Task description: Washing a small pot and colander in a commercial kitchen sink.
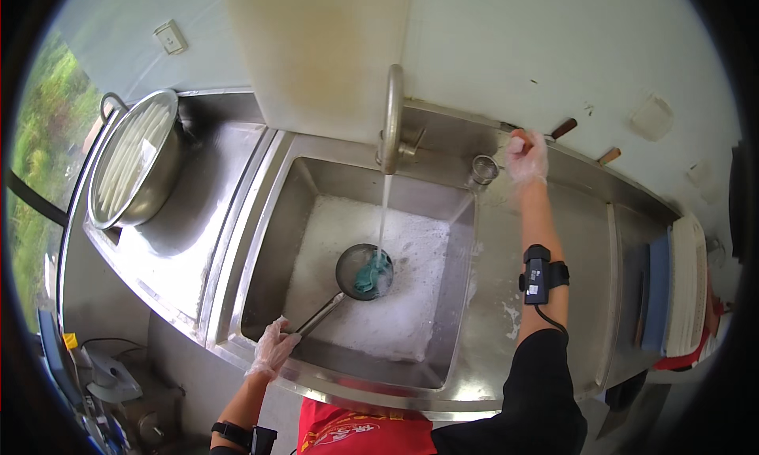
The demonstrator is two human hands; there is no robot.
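My left hand (pixel 274 346), in a clear plastic glove, grips the long metal handle of a round dark ladle (pixel 350 259). Its bowl lies over the foamy water in a stainless steel sink (pixel 273 235). A crumpled teal cloth (pixel 370 274) sits in the bowl, under the stream from a curved metal faucet (pixel 393 117). My gloved right hand (pixel 526 157) is raised at the back rim of the counter, with its fingers curled. Something brownish shows at the fingers, but blur hides whether it is a held handle. A small metal strainer cup (pixel 484 169) stands just left of this hand.
Two brown handles (pixel 563 128) (pixel 609 156) stick up behind the backsplash. A large steel bowl (pixel 163 182) holding long white pieces rests on the left drainboard (pixel 195 247). Blue and white boards or trays (pixel 685 289) stand at the right end. A scale-like device (pixel 112 372) sits lower left.
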